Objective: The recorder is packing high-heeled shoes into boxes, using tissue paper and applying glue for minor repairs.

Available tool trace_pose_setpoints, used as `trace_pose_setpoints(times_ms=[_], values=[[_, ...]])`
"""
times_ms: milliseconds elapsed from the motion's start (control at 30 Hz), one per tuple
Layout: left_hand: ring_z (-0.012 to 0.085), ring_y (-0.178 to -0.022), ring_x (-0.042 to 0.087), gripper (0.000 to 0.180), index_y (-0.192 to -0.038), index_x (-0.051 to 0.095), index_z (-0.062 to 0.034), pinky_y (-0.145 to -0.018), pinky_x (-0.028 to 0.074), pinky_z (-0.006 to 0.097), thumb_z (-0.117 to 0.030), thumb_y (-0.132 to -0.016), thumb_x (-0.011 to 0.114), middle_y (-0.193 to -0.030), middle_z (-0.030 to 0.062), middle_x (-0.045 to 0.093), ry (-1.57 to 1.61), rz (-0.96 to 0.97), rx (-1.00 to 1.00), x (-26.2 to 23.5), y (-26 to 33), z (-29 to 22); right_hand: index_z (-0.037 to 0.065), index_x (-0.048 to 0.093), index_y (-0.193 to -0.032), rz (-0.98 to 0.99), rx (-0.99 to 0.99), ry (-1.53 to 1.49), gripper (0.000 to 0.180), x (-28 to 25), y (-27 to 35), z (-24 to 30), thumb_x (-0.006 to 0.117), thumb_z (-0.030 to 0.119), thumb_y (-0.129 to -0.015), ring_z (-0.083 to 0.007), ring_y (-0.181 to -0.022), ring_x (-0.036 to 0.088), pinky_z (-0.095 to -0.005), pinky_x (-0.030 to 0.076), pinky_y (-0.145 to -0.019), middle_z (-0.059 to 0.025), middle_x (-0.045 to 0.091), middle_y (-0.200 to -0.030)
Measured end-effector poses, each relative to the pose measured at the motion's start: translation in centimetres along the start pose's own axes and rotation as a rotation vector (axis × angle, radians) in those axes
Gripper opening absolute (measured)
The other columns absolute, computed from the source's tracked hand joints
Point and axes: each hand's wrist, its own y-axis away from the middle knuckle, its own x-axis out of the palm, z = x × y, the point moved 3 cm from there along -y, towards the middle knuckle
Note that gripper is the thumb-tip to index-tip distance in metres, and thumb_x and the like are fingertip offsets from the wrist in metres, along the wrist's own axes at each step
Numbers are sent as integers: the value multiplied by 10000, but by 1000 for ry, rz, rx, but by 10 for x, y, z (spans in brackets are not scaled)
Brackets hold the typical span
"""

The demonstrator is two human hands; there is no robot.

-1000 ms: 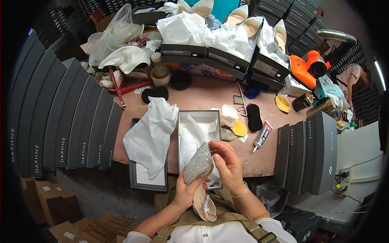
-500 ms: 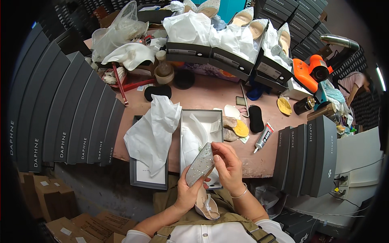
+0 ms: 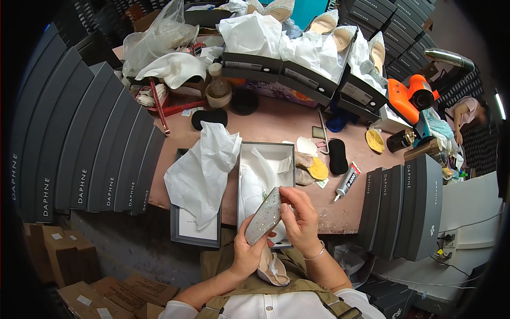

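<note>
Open grey shoe box (image 3: 265,154) on desk (image 3: 276,125), lined with white tissue paper (image 3: 254,183); lid (image 3: 194,234) beside it under more tissue. Both hands, left (image 3: 247,255) and right (image 3: 300,220), clamped on glittery shoe (image 3: 264,215) above box's near end; glue tube (image 3: 347,181) just right

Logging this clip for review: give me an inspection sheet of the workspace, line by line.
Surface: pinkish worktable, crowded.
Job's things: glittery shoe held over an open shoe box lined with white tissue; a second shoe in the lap.
Clutter: loose tissue paper, glue tube, insoles, orange heat gun.
Hands: left hand and right hand both grip the glittery shoe.
Cables: wires at right.
Surroundings: stacked dark shoe boxes, cardboard cartons.
</note>
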Motion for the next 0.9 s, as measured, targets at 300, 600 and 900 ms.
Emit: trace_pose_setpoints(times_ms=[300, 600, 900], values=[[184, -901, 644, 454, -1314, 374, 23, -685, 541, 274, 31, -891, 540, -1091, 128, 619, 10, 0, -6, 0, 2, -1, -36, 578, -1163, 24, -118, 178, 331, 2, -1, 5, 584, -28, -831, -259, -925, 617, -331, 494, -823, -175, 604, -1068], [190, -898, 649, 442, -1308, 384, 19, -676, 543, 276, 34, -892, 534, -1093, 127, 619, 45, 12, -14, -2, 2, 2, -49, 580, -1160, 12, -147, 216, 323, 1, 1, 8, 603, -8, -841, -258, -934, 621, -326, 502, -828, -179, 605, -1078], [246, -893, 666, 387, -1253, 479, 8, -675, 552, 291, -31, -874, 551, -1107, 132, 620, 253, 203, -188, -4, -7, -8, -57, 542, -1209, -4, 86, -353, 298, -3, 10, 3, 529, -11, -915, -197, -1051, 594, -290, 482, -904, -133, 529, -1177]])
